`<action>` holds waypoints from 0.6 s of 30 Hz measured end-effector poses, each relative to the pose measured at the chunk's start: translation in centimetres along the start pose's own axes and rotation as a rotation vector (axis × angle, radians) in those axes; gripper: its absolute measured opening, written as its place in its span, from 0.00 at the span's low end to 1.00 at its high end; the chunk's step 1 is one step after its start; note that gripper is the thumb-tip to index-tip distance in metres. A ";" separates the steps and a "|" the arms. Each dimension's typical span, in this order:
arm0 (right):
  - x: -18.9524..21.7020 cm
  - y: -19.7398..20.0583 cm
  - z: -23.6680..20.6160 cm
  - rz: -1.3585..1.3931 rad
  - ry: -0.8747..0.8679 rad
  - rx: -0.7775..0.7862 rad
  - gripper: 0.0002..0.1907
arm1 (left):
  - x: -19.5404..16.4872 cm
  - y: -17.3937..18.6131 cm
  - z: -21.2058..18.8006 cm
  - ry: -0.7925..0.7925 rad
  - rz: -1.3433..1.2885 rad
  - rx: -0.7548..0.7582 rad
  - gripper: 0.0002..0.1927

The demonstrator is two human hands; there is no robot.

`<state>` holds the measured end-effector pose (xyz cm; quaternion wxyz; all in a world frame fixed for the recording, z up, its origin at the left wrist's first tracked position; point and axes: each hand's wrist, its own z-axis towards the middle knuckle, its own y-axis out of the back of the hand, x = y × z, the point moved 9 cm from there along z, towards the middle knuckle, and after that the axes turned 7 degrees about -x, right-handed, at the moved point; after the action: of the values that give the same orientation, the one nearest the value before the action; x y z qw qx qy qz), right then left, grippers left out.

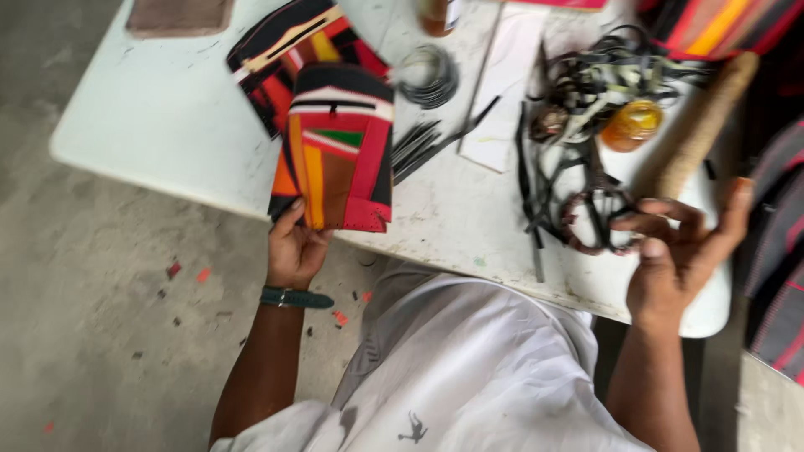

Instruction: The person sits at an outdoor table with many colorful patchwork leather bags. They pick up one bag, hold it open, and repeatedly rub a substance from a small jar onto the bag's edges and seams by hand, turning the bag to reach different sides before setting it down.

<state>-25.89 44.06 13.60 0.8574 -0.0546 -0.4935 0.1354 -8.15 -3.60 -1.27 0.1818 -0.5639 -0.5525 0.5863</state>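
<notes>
Craft workshop, worn white worktable (167, 125), patchwork fabric pieces (339, 151), scissors (599, 213), scraps

Motion blur on my right hand (678, 251), can't tell if it grips the scissors (596, 213). Brown bottle (435, 15) and striped fabric (712, 25) cut off at top edge. Strap pile (586, 84) too smeared to separate.

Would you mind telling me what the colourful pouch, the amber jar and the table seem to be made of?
Pouch, held at its lower corner by the left hand: probably leather or faux leather, matte stitched patches with a zip.
Amber jar: translucent, glossy, so glass or plastic; the blur leaves it open.
Table: likely white plastic, with rounded edges and a scuffed, stained top.
</notes>
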 end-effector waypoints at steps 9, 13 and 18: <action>2.3 8.1 2.5 -0.301 0.071 -0.211 0.40 | -2.3 0.1 -0.8 -0.207 1.186 -0.452 0.42; 5.8 16.1 3.8 -0.599 0.168 -0.354 0.40 | -2.0 -11.1 -0.7 -0.554 1.806 -0.188 0.44; 11.6 26.0 5.7 -0.819 0.130 -0.458 0.43 | 8.4 -24.9 -1.5 -0.789 1.858 0.241 0.31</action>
<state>-29.88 72.04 20.20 0.8353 -0.0516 -0.4368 -0.3298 -19.51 12.14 16.48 -0.4854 -0.5143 0.1463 0.6917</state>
